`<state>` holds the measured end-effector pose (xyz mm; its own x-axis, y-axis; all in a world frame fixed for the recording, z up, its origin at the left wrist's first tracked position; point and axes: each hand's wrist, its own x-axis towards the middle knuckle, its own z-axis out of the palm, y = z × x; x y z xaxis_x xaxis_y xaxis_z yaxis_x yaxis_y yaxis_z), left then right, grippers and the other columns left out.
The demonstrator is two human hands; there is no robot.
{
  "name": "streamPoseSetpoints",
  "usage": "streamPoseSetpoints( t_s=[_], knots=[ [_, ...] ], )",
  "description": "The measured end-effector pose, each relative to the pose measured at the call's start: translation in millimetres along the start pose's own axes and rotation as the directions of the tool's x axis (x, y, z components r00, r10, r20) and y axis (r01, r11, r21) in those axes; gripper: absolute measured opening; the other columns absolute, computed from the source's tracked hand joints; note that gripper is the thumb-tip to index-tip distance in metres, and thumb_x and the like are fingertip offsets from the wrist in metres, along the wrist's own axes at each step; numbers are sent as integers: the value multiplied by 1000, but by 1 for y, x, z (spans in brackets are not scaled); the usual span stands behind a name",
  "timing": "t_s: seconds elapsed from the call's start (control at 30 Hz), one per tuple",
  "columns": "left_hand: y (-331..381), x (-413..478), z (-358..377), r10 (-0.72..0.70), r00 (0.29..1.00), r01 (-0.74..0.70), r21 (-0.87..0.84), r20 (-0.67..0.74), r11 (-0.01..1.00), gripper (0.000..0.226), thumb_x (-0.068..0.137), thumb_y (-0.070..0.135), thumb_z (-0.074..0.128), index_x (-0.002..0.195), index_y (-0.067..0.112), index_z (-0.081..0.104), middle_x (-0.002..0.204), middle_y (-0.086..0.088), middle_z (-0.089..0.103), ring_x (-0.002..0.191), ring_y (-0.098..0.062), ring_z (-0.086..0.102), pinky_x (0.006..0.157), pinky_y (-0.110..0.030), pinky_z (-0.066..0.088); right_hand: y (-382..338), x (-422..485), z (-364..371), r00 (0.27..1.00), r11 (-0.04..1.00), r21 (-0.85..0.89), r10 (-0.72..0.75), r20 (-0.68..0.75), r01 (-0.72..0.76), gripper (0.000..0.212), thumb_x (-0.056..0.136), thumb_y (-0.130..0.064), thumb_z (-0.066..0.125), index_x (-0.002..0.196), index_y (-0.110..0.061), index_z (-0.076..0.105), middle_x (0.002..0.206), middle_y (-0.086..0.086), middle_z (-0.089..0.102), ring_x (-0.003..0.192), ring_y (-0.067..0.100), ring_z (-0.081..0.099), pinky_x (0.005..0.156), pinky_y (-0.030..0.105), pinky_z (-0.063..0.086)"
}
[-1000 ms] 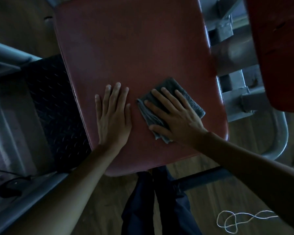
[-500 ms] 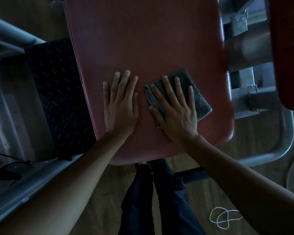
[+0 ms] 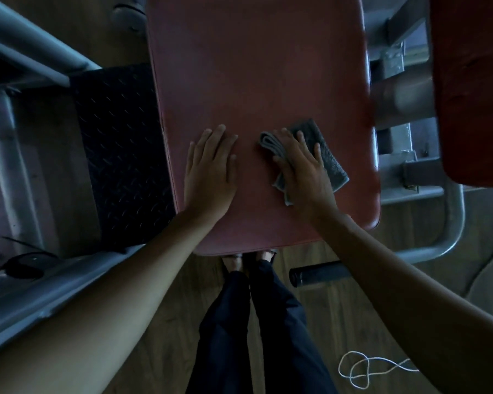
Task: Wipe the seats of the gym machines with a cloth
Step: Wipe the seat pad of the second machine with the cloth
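A red padded seat (image 3: 254, 66) of a gym machine fills the upper middle of the view. A folded grey cloth (image 3: 326, 155) lies on its near right part. My right hand (image 3: 302, 169) presses flat on the cloth, fingers spread and pointing away from me, covering most of it. My left hand (image 3: 211, 169) rests flat and bare on the seat just left of the cloth, holding nothing. A gap of bare seat separates the two hands.
A second red pad (image 3: 473, 81) hangs at the upper right. Grey metal frame tubes (image 3: 453, 223) run beside the seat on the right, more tubes (image 3: 32, 44) on the left. A black tread plate (image 3: 123, 155) lies left of the seat. A white cord (image 3: 365, 371) is on the wooden floor.
My right hand has slid the cloth to the right and turned it across the seat. My left hand has stayed flat on the seat. The camera has shifted so the seat sits further right.
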<state>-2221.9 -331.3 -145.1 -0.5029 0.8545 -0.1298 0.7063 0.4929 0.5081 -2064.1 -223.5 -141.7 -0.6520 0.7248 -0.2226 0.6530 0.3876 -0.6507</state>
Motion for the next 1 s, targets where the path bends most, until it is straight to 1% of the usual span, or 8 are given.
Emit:
streamPoseSetpoints(
  t_s=[0.1, 0.23, 0.37, 0.47, 0.63, 0.77, 0.9, 1.0],
  knots=[
    [10, -17, -34, -47, 999, 46, -54, -15, 998, 38, 103, 21, 40, 138, 13, 51, 150, -8, 43, 142, -27, 34, 116, -48, 29, -28, -3, -31, 1000, 985, 171, 19, 9, -21, 32, 103, -24, 48, 135, -26, 51, 113, -5, 63, 103, 16, 64, 90, 38, 52],
    [31, -46, -97, -148, 986, 141, -98, -70, 985, 39, 104, 24, 37, 139, 13, 51, 147, -5, 45, 139, -23, 37, 114, -43, 35, -83, -19, -61, 993, 940, 333, 32, 115, -68, 39, 104, -19, 48, 142, -24, 48, 74, -2, 68, 61, 7, 69, 56, 23, 54],
    [61, -89, -161, -263, 948, 241, -137, -181, 961, 38, 102, 21, 42, 137, 12, 53, 146, -6, 47, 137, -20, 39, 114, -38, 34, -142, -44, -88, 989, 919, 395, -51, 140, -8, 31, 103, -25, 49, 133, -20, 53, 85, 5, 68, 73, 25, 70, 64, 50, 56],
    [86, -131, -200, -339, 893, 305, -157, -295, 939, 37, 100, 21, 45, 134, 10, 56, 141, -7, 52, 132, -23, 47, 109, -41, 41, -180, -71, -110, 967, 898, 437, -152, 204, 49, 32, 102, -29, 50, 134, -27, 52, 92, -1, 66, 78, 27, 69, 70, 53, 55],
    [136, -222, -256, -449, 771, 405, -196, -452, 893, 35, 100, 18, 50, 133, 12, 56, 134, -8, 58, 125, -22, 53, 103, -26, 38, -242, -128, -147, 854, 856, 452, -417, 313, 252, 39, 103, -27, 49, 142, -23, 49, 101, -14, 62, 85, 1, 61, 79, 28, 51],
    [162, -312, -282, -555, 638, 542, -201, -534, 816, 36, 101, 22, 48, 136, 12, 52, 135, -7, 57, 125, -23, 51, 104, -38, 43, -285, -183, -158, 703, 811, 461, -561, 438, 360, 40, 104, -26, 49, 143, -24, 47, 93, -15, 64, 78, 2, 62, 72, 26, 51],
    [167, -406, -296, -654, 442, 662, -268, -615, 700, 36, 100, 22, 49, 135, 13, 54, 132, -6, 58, 121, -23, 52, 100, -39, 45, -327, -245, -141, 524, 767, 491, -641, 561, 413, 39, 103, -28, 50, 142, -26, 48, 91, -14, 66, 81, 1, 65, 77, 29, 54],
    [163, -479, -301, -698, 283, 733, -321, -658, 600, 36, 98, 19, 52, 133, 12, 57, 131, -8, 60, 122, -26, 52, 101, -36, 40, -362, -304, -117, 391, 722, 529, -688, 611, 446, 38, 102, -21, 52, 140, -21, 51, 86, -16, 63, 75, -16, 61, 72, 7, 48]
  ],
)
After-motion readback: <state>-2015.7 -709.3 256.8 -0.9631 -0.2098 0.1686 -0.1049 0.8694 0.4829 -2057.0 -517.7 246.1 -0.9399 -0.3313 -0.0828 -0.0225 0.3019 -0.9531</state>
